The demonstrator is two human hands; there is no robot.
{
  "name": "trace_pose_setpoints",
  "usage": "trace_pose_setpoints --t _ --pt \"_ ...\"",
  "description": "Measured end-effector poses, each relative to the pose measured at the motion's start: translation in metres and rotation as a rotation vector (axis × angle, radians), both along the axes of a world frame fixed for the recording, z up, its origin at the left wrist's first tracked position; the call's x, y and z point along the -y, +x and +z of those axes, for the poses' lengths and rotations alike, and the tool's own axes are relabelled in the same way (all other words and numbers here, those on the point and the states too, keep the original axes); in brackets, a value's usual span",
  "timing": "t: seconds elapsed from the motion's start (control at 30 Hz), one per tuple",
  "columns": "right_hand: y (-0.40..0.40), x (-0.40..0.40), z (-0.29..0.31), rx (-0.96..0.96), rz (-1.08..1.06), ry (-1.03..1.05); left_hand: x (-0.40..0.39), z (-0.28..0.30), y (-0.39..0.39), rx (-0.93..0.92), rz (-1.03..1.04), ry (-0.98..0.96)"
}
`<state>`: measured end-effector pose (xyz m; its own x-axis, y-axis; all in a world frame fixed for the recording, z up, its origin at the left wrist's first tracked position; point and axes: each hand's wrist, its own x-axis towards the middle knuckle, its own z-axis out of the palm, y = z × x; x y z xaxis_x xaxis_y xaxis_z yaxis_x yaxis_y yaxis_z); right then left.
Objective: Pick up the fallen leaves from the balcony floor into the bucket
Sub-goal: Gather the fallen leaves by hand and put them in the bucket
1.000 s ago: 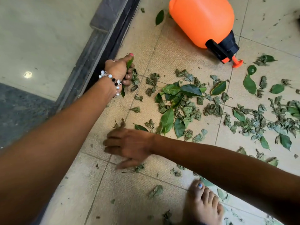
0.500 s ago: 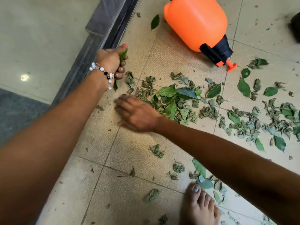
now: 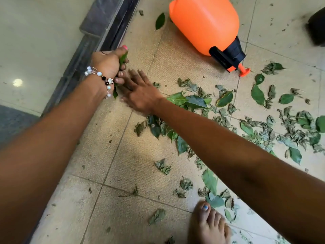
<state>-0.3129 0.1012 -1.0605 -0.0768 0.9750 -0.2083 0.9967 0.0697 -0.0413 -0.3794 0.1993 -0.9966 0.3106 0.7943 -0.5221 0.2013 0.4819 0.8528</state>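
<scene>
Green and dried fallen leaves lie scattered over the beige floor tiles, thickest in the middle and to the right. My left hand, with a bead bracelet on its wrist, is closed on a bunch of green leaves next to the dark door track. My right hand lies flat just beside it, fingers spread and pointing at the left hand, fingertips almost touching it. I cannot see anything held in it. No bucket is clearly in view.
An orange sprayer jug with a black cap lies on its side at the top. A dark object sits at the top right edge. The door track runs along the left. My bare foot stands at the bottom.
My right hand has slid up and left across the floor, from the near tiles to beside my left hand. The left hand kept its bunch of leaves.
</scene>
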Motion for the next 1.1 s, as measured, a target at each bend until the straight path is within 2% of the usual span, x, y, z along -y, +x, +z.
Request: trace_pose_setpoints --t 0.17,0.27,0.37,0.43,0.5,0.57,0.67,0.77,0.9,1.0,1.1 --pt "0.032 0.047 -0.005 -0.124 -0.157 0.066 0.009 -0.005 0.007 -0.036 -0.053 -0.002" --pt "0.060 0.090 -0.011 -0.049 -0.274 0.166 0.020 -0.013 0.013 -0.062 -0.072 -0.024" --pt "0.084 0.111 -0.002 0.093 -0.538 0.270 0.033 -0.017 0.026 -0.047 -0.072 -0.067" --pt "0.083 0.118 0.006 0.072 -0.614 0.330 0.043 -0.017 0.041 -0.040 -0.099 -0.082" --pt "0.060 0.119 0.012 -0.138 -0.445 0.348 0.050 -0.017 0.054 -0.043 -0.117 -0.089" --pt "0.022 0.114 0.013 -0.277 -0.155 0.256 0.055 -0.017 0.067 -0.038 -0.133 -0.093" --pt "-0.015 0.113 0.009 -0.117 0.106 0.030 0.055 -0.016 0.080 -0.036 -0.132 -0.106" --pt "0.004 0.135 0.000 -0.067 0.101 0.069 0.061 -0.018 0.088 -0.028 -0.154 -0.143" --pt "0.071 0.180 -0.010 -0.025 -0.113 0.257 0.079 -0.026 0.098 -0.043 -0.193 -0.173" --pt "0.106 0.212 0.003 0.067 -0.390 0.289 0.096 -0.025 0.115 -0.034 -0.230 -0.180" --pt "0.123 0.231 0.018 0.034 -0.712 0.330 0.118 -0.022 0.134 -0.040 -0.295 -0.171"
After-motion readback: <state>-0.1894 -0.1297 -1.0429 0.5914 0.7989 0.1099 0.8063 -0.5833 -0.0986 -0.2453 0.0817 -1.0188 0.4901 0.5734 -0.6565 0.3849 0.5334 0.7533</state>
